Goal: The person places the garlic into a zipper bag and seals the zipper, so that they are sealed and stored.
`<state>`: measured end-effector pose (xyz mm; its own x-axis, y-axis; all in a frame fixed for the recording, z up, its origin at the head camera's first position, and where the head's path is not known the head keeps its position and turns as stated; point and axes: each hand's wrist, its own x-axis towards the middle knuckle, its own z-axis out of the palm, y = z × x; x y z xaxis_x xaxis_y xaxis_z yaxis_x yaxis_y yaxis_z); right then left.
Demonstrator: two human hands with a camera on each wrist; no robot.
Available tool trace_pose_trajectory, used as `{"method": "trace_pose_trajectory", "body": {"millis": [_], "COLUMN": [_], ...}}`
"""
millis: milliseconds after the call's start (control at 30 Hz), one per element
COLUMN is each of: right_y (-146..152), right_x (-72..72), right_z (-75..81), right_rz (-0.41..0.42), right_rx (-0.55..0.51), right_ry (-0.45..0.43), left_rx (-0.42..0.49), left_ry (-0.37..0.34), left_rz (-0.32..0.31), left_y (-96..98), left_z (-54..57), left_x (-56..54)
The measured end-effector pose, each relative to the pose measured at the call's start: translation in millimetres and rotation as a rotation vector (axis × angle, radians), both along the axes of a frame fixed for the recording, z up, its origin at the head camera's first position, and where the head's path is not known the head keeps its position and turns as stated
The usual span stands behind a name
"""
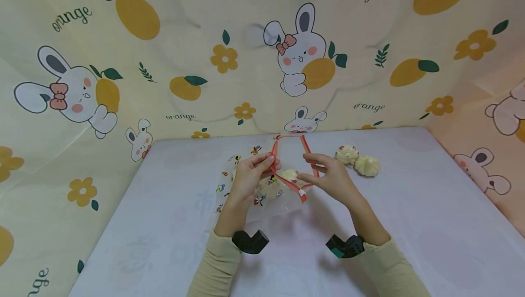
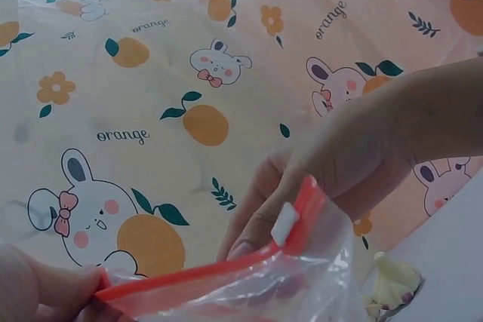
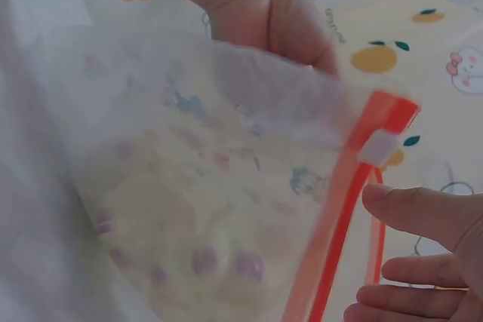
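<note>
A clear zip bag (image 1: 262,208) with small printed cartoon figures and a red slider-zip rim (image 2: 204,273) stands with its mouth spread. My left hand (image 1: 247,176) pinches the rim on the left between thumb and fingers. At the right side of the mouth is my right hand (image 1: 332,179), its fingers fairly straight and its thumb (image 3: 411,205) right at the rim, close to the white slider (image 3: 379,147). Through the film show cream-coloured, bun-shaped pieces (image 3: 173,224) with purple spots. The left hand's fingertips are partly hidden behind the rim.
Two more cream-coloured pleated pieces (image 1: 367,166) sit side by side on the white tabletop (image 1: 164,224), to the right of the bag. Behind the table hangs a cloth (image 1: 246,23) printed with rabbits and oranges, which also runs along both sides.
</note>
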<state>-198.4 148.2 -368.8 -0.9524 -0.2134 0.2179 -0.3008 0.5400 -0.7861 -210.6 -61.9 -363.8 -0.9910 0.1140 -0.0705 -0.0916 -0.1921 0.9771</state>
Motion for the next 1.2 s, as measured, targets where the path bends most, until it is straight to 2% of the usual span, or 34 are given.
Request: {"method": "trace_pose_trajectory", "body": {"millis": [300,467,733,1200], "right_y": [11,18,33,52], "right_x": [-4.1,-4.7,-7.1,-9.8], "right_z": [1.2,5.7,9.3,7.3], "right_rz": [-0.032,-0.050,-0.103,-0.178], "right_rx": [-0.038,-0.050,-0.053,-0.049], "right_ry": [0.004,0.005,0.061,0.090], "left_rx": [0.001,0.008,0.011,0.001], "left_ry": [-0.003,0.018,0.030,0.022], "left_rz": [-0.007,-0.011,0.000,0.003], "left_y": [-1.3,-0.9,-1.4,-1.6], "left_z": [1.4,1.6,0.6,0.4], "left_x": [-0.3,0.1,0.5,0.2]}}
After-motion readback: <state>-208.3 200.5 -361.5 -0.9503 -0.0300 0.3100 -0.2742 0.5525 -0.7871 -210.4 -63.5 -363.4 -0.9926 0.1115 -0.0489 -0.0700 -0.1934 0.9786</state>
